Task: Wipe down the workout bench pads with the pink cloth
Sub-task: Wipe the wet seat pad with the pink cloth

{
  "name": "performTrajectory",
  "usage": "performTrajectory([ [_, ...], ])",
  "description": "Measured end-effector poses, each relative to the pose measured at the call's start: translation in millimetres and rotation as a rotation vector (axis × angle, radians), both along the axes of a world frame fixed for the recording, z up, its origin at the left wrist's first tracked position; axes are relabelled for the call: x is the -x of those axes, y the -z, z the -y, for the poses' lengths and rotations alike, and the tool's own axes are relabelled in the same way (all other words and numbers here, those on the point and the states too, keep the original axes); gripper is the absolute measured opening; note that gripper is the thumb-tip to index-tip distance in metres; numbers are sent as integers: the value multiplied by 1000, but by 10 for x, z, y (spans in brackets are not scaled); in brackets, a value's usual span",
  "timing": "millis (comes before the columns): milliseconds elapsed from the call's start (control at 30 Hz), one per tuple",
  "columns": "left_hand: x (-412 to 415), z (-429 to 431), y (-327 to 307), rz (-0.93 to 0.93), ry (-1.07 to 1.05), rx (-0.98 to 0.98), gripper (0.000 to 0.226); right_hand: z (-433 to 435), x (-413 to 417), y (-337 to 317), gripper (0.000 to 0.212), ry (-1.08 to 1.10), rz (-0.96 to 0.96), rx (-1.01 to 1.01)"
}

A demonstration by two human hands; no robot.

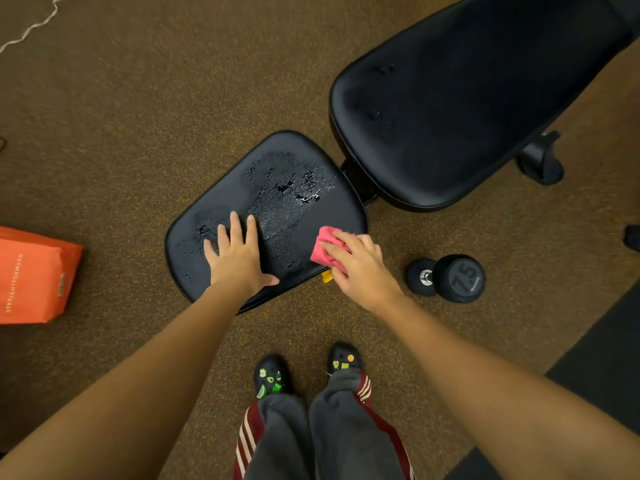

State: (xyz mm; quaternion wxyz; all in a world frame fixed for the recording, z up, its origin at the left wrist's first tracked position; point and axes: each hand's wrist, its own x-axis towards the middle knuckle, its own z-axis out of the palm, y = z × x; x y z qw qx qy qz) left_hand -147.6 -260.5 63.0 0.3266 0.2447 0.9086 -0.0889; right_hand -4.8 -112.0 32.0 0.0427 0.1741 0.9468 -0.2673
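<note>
The black bench has a small seat pad [294,174] at centre, speckled with wet droplets, and a long back pad [467,98] running to the upper right with a few droplets. My left hand [239,254] lies flat on the seat pad's near left part, fingers straight and spread. My right hand [360,261] grips the bunched pink cloth [325,245] and holds it against the seat pad's near right corner. A small yellow tab [327,277] shows under that edge.
A black dumbbell [450,278] marked 7.5 lies on the brown carpet right of the seat. An orange bag [34,275] sits at the left edge. The bench's black foot [540,161] sticks out at right. My feet in black clogs [304,372] stand just below the seat.
</note>
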Motion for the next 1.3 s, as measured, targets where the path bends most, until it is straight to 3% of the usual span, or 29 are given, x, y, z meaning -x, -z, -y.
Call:
performTrajectory([
  [133,-23,-50,-118,-2,-22,-9,113,-183,-61,-144,40,314,-61,160],
  [367,11,-85,-263,18,-47,-106,105,-323,170,-425,62,557,-119,388],
  [933,455,-77,-161,71,78,-98,113,-397,1058,-261,53,460,-53,95],
  [1167,473,-110,43,60,98,-32,123,-288,1388,-81,57,452,144,68],
  [1300,446,-144,65,47,100,-5,124,-110,1226,-35,59,277,109,6],
])
